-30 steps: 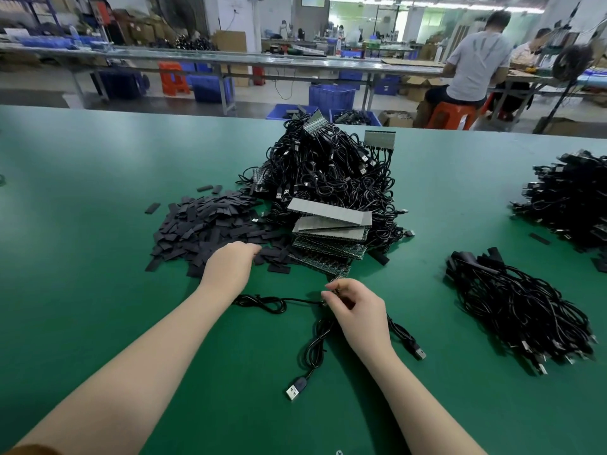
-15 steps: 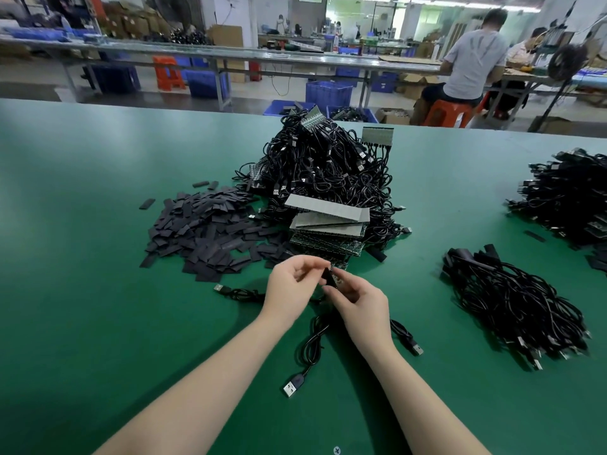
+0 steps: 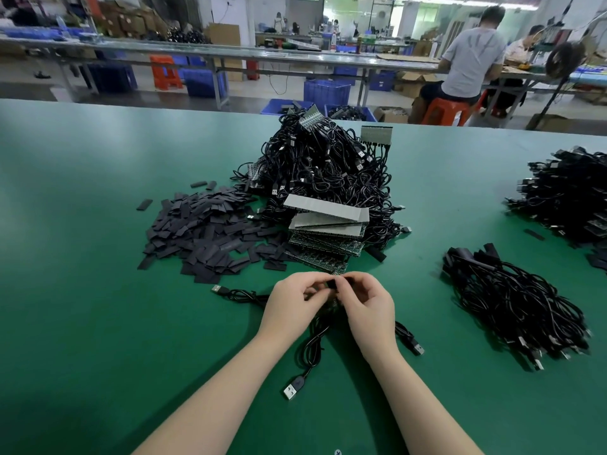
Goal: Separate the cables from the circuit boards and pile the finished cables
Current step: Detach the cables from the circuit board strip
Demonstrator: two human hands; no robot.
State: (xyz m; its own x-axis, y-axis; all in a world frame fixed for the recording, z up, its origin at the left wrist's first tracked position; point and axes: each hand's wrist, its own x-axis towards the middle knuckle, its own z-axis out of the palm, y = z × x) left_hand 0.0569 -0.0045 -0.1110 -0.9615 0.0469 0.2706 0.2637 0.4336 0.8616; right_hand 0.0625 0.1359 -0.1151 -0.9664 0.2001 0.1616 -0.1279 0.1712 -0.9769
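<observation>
While three cables trail over the table, a small black piece is pinched between the curled left hand and right hand.

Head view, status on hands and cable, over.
Both hands pinching one small black piece: left hand, right hand. Loose cable trails beneath on the green table. Nothing in the way.
</observation>
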